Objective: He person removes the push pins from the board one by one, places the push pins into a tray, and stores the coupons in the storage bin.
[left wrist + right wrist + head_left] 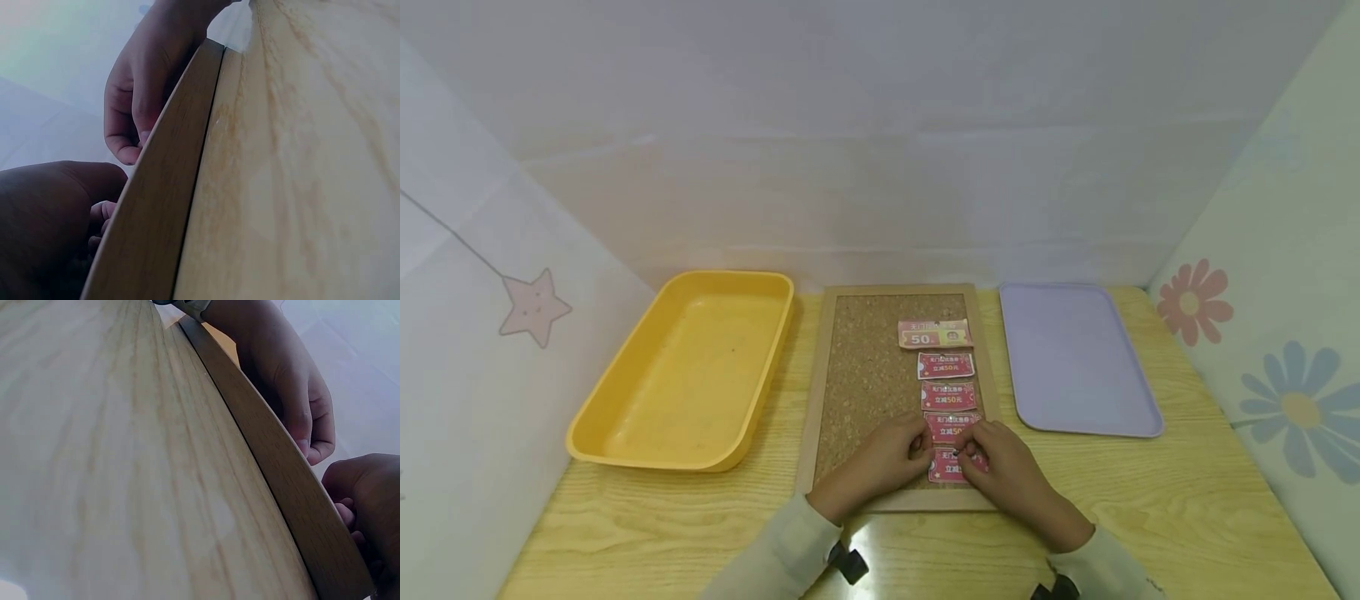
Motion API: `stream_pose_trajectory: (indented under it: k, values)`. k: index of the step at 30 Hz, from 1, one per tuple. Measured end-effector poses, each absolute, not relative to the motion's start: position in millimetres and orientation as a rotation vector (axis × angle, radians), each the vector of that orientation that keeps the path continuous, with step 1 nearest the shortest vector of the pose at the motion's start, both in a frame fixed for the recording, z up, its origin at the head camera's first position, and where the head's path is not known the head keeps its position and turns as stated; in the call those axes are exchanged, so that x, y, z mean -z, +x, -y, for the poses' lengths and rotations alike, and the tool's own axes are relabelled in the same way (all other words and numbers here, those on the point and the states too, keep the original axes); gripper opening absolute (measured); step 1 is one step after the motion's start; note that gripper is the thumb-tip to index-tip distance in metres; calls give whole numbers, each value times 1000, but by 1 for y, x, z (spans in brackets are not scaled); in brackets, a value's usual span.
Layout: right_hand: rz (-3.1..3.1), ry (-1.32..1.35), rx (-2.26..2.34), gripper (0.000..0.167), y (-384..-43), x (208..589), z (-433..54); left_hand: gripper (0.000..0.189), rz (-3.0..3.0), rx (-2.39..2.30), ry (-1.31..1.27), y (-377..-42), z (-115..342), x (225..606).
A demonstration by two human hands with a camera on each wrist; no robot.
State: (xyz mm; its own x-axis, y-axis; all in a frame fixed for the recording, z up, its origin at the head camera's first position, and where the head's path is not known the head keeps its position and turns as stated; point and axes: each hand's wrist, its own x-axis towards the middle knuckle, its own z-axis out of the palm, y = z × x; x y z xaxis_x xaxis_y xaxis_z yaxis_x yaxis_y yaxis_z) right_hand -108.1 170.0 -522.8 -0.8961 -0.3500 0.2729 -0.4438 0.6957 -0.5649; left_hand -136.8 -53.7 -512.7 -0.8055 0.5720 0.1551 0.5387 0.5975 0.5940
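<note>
A pink paper coupon (pixel 946 473) lies at the bottom right of a wood-framed cork board (pixel 868 358). My left hand (pixel 891 454) is at its left edge, fingers curled and thumb against the forefinger, pinching the paper's side. Over the coupon's upper middle, my right hand (pixel 1003 467) pinches a small dark pushpin (pixel 956 452). Above it runs a column of several more coupons, including a similar pink coupon (pixel 950 396) and a larger pink-and-yellow coupon (pixel 934 334) on top. In both wrist views the board's frame (pixel 165 169) hides the fingertips' contact.
A deep yellow tray (pixel 700 375) stands left of the board. To the right lies a flat lilac tray (pixel 1078 362). All rest on a wood-grain table (pixel 925 554), with a pale wall (pixel 880 167) behind and patterned walls at both sides.
</note>
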Motion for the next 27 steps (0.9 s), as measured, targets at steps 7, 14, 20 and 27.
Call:
stream_pose_trajectory:
  k: [7, 14, 20, 27]
  values:
    - [2767, 639, -986, 19, -108, 521, -170, 16, -2753, -988, 934, -137, 52, 510]
    - [2777, 627, -981, 18, -108, 522, -170, 15, -2773, -986, 928, -135, 52, 511]
    - [2756, 647, -970, 18, -109, 525, -170, 10, -2797, -973, 918, -135, 53, 513]
    - [2746, 659, -965, 20, -109, 525, -171, 5, -2794, -977, 915, -135, 53, 512]
